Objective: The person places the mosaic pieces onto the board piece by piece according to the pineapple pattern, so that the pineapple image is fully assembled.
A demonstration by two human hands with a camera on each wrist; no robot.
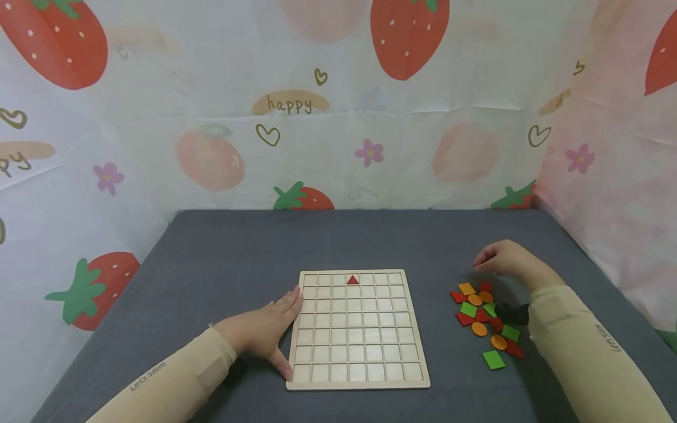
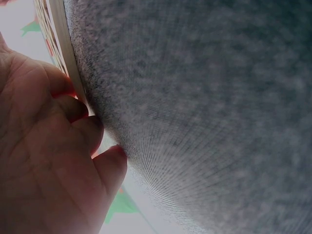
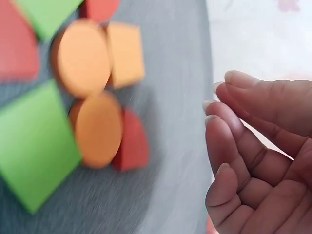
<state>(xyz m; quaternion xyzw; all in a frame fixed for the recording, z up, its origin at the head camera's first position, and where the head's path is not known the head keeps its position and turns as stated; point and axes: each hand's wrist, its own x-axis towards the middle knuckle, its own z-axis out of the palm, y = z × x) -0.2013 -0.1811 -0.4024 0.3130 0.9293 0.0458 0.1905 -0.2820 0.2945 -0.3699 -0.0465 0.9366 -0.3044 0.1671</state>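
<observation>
A pale wooden grid board [image 1: 356, 389] lies on the table, with one red triangle [image 1: 352, 280] in a cell of its top row. My left hand [image 1: 262, 329] rests along the board's left edge, fingers spread toward the upper part and thumb at the lower left corner. The left wrist view shows its fingertips [image 2: 90, 129] at the board's side. My right hand [image 1: 510, 262] hovers just beyond a scatter of flat pieces, among them a green square [image 1: 494, 360] and an orange disc [image 1: 479, 329]. Its fingers are loosely bent, with nothing visible between thumb and fingertips.
Red, green and orange pieces lie close together right of the board, some overlapping. A black strap part [image 1: 512, 314] hangs under my right wrist over them. The dark grey table [image 1: 238, 247] meets strawberry-printed cloth [image 1: 338, 158] at the back and sides.
</observation>
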